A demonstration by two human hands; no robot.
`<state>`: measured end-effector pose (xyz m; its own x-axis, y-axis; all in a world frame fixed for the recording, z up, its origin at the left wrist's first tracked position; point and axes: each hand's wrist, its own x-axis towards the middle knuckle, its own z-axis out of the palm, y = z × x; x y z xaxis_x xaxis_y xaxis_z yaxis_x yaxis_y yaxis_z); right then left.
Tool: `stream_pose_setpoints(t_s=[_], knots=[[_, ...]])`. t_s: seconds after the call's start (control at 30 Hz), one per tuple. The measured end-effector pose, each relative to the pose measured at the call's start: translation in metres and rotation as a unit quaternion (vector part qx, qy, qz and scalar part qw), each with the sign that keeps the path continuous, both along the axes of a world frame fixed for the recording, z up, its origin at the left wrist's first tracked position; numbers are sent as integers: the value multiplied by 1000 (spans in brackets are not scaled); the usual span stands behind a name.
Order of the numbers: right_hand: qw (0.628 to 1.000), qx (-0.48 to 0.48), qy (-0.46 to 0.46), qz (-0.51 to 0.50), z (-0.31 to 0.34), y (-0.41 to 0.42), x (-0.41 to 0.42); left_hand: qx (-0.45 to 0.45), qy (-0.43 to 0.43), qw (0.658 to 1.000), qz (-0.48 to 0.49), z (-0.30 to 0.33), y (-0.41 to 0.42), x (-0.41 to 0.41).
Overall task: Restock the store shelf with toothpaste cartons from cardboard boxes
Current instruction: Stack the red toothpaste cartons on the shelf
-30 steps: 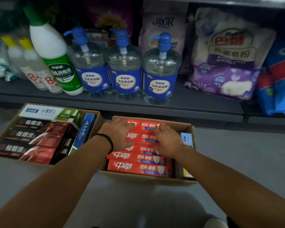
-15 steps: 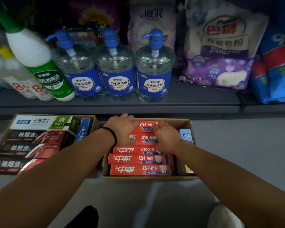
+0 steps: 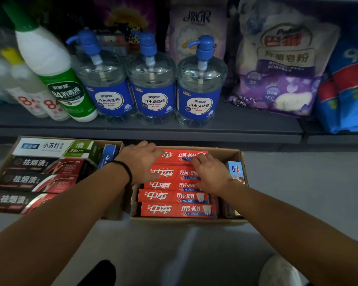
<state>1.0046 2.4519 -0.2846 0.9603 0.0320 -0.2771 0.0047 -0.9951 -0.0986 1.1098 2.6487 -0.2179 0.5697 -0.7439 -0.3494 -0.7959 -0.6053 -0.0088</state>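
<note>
Several red toothpaste cartons lie in rows in an open cardboard box on the floor in front of the shelf. My left hand, with a black band at the wrist, rests on the left ends of the far cartons, fingers stretched over the top one. My right hand lies flat with spread fingers on the right ends of the same cartons. Neither hand has lifted a carton.
A second cardboard box at the left holds black-and-red cartons and a white-green carton. The shelf carries pump bottles, a disinfectant bottle and powder bags. A small blue carton stands in the right box. A shoe shows at bottom right.
Both hands have slid a little toward the far cartons in the box and stay on top of them. The view has shifted slightly lower.
</note>
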Motion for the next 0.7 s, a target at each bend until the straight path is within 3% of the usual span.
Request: stream_pose_setpoints(t_s=[0.33, 0.53, 0.7], knots=[[999, -21, 25, -7, 32, -22, -8, -31, 4, 1000, 7, 19, -2, -4], [994, -98, -15, -37, 90, -76, -24, -41, 14, 998, 37, 23, -4, -5], [992, -84, -52, -78, 108, -98, -33, -20, 36, 998, 38, 3, -25, -7]])
